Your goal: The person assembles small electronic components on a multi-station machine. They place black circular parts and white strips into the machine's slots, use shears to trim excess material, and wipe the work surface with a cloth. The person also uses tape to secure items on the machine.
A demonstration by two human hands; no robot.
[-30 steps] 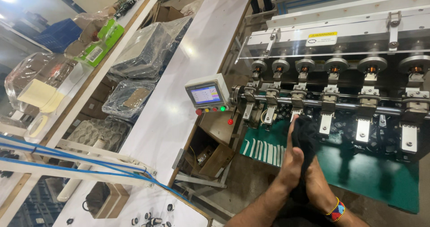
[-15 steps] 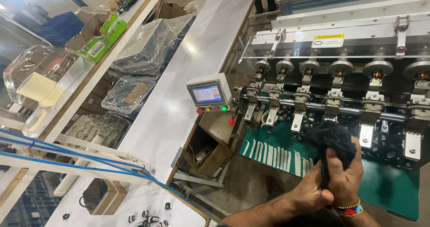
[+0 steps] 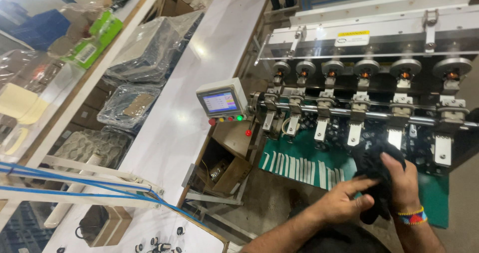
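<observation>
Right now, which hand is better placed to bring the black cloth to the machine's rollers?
Probably the right hand: it grips the black cloth from above, close under the row of rollers. The left hand lies flat against the cloth's lower side, farther from them.

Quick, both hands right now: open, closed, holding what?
Left hand: open, fingers flat against the black cloth.
Right hand: closed on the black cloth.
</observation>
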